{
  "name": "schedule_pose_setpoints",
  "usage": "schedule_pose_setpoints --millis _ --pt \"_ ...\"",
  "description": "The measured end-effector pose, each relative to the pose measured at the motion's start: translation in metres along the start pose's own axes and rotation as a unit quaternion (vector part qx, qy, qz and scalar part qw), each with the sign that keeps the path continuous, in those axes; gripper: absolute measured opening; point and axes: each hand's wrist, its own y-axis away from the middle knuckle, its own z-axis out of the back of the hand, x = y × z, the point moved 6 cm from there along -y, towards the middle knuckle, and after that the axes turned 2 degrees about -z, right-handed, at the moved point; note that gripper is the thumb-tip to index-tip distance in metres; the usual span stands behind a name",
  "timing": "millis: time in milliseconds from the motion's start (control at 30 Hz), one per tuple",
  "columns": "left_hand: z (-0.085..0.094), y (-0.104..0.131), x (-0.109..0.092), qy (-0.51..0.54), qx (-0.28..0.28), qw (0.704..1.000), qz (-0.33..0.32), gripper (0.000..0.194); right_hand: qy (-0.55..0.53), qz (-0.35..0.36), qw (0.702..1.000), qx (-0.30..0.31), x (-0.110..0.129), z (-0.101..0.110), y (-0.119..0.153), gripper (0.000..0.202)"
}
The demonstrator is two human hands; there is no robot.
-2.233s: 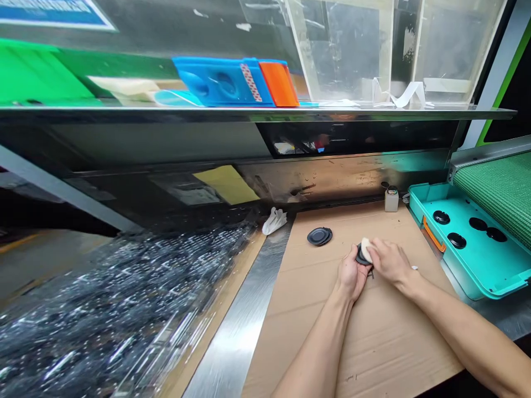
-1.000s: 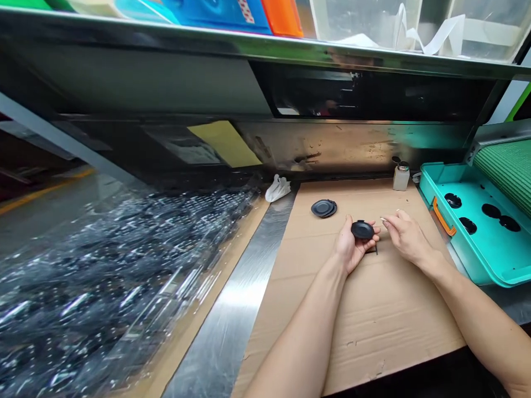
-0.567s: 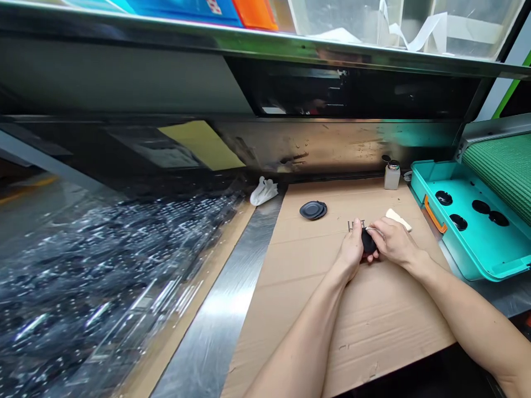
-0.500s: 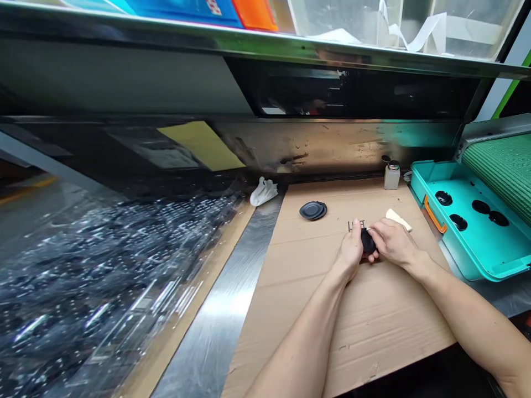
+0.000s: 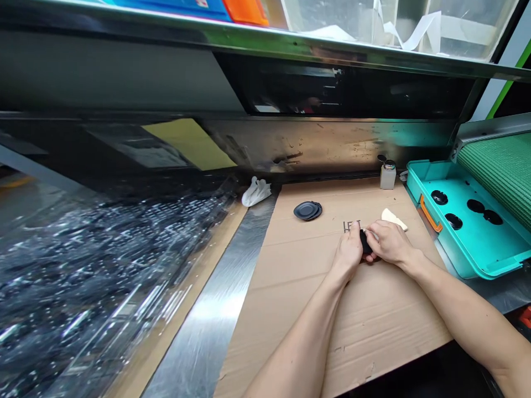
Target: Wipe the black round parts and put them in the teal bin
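Note:
Over the cardboard sheet (image 5: 298, 309), my left hand (image 5: 349, 250) is closed around a small black rounded plastic piece (image 5: 365, 243), its thumb along the near side and fingertips showing beneath. My right hand (image 5: 389, 241) meets it from the right, fingers pinched together at the upper edge of the piece. What sits in that pinch is too small and covered to make out. A cream-coloured pad (image 5: 394, 219) lies just behind my right hand. Farther left on the cardboard, some flat black rounded pieces (image 5: 307, 210) lie stacked.
At right, a turquoise tray (image 5: 468, 265) with an orange latch holds several black discs, beside a green conveyor belt (image 5: 498, 160). A small bottle (image 5: 388, 176) stands at the back. White crumpled tissue (image 5: 256, 192) and plastic-wrapped black parts (image 5: 103, 276) are left. A metal shelf edge (image 5: 265, 36) crosses above.
The whole view has shifted slightly, so things appear a little farther left. My hands stay together on the black piece, which now shows less between them, the right fingers covering more.

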Motion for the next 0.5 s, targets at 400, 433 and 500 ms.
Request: schedule_pose_setpoints --millis 400,433,500 --pt "-0.0035 0.0044 -0.0062 -0.028 0.023 0.998 0.042 0.058 -0.010 0.022 1.000 0.003 -0.0028 0.0033 0.0001 0.015" --pt "-0.0028 0.0037 -0.0045 -0.021 0.017 0.999 0.046 0.058 -0.006 0.020 1.000 0.006 -0.0022 0.0023 0.0000 0.014" --pt "-0.0024 0.0026 -0.0026 -0.012 0.011 0.999 0.044 0.057 0.001 0.020 1.000 0.008 0.0004 0.0019 -0.0006 0.014"
